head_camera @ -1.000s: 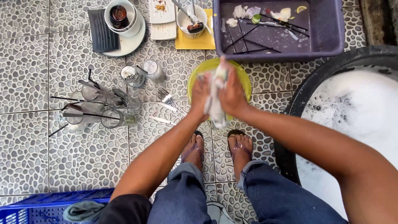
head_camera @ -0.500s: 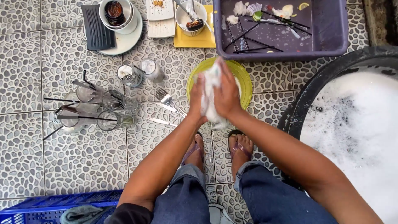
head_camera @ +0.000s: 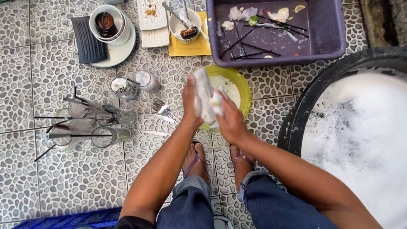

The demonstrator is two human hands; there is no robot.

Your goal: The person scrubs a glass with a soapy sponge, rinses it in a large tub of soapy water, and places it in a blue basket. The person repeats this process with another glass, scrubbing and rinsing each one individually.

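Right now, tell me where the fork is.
The fork lies on the tiled floor in the head view, left of the left hand, between the glasses and the green bowl.

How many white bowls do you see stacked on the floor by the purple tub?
2: one white bowl on a round plate at top left, another white bowl on the yellow plate; more may be hidden.

You have two white bowls (head_camera: 109, 23), one purple tub (head_camera: 326, 29), one fork (head_camera: 163, 111) (glasses too jumbled to count).

Purple tub (head_camera: 326, 38) holding black straws; black basin (head_camera: 305, 118) of suds; glasses (head_camera: 106, 135) lying on tiled floor; fork (head_camera: 160, 108); stacked cups (head_camera: 108, 23).
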